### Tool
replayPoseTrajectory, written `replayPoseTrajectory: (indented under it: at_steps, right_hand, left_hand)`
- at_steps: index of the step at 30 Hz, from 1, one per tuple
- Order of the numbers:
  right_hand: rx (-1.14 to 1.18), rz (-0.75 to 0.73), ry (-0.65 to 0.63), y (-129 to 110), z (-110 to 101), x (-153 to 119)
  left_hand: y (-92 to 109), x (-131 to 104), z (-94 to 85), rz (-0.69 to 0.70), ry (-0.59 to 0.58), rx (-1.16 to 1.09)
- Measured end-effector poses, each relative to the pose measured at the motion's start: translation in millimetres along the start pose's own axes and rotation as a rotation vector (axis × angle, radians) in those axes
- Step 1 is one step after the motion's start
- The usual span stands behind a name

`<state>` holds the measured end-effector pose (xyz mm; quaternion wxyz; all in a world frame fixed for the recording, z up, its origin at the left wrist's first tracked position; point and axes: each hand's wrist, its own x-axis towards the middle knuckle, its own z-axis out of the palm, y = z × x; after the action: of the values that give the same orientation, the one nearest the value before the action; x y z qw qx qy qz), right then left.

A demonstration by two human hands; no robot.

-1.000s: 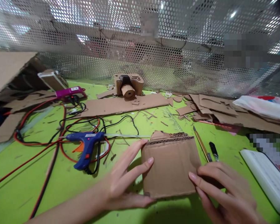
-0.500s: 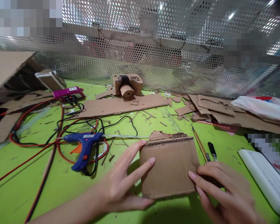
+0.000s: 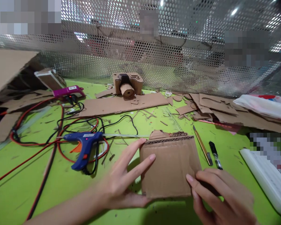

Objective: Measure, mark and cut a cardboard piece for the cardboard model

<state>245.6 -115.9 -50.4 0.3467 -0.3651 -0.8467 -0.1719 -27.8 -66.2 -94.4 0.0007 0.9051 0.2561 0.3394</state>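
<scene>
A square cardboard box (image 3: 168,168) lies on the green table, with layered corrugated strips along its far edge. My left hand (image 3: 124,178) grips its left side, two fingers on top and the thumb at the near left corner. At the lower right edge, the fingertips of my right hand (image 3: 220,190) pinch the box's side. A blue glue gun (image 3: 84,150) with a clear glue stick rests left of the box. To the right lie a yellow cutter knife (image 3: 202,145) and a black marker (image 3: 215,154).
Behind stand a cardboard camera model (image 3: 127,85) and a long cardboard strip (image 3: 124,105). Cables tangle at the left near a purple tool (image 3: 69,91). Cardboard scraps (image 3: 220,109) pile up at the right, above a white object (image 3: 264,181). A perforated metal screen (image 3: 107,59) rises behind.
My right hand has shifted slightly down and left along the box's edge, uncovering more of the marker and knife. My left hand keeps nearly the same place.
</scene>
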Motion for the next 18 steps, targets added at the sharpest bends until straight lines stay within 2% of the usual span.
replayPoseTrajectory:
  at_steps: [6,11,13,14,18]
  right_hand:
    - [0.007,0.028,0.040,-2,6,-3]
    - [-0.009,0.074,0.063,1,8,0]
    - [-0.008,0.156,0.096,21,3,1]
    - [-0.017,0.243,0.100,38,0,0]
    - [-0.131,0.595,0.152,124,-7,-21]
  left_hand:
    - [-2,1,4.5,0.017,0.049,-0.034]
    - [-9,1,6.1,-0.044,0.069,-0.075]
    - [-13,3,2.3,-0.052,0.067,-0.109]
    - [-15,4,-0.6,-0.045,0.070,-0.131]
    - [-27,16,-17.7,0.054,0.111,-0.204]
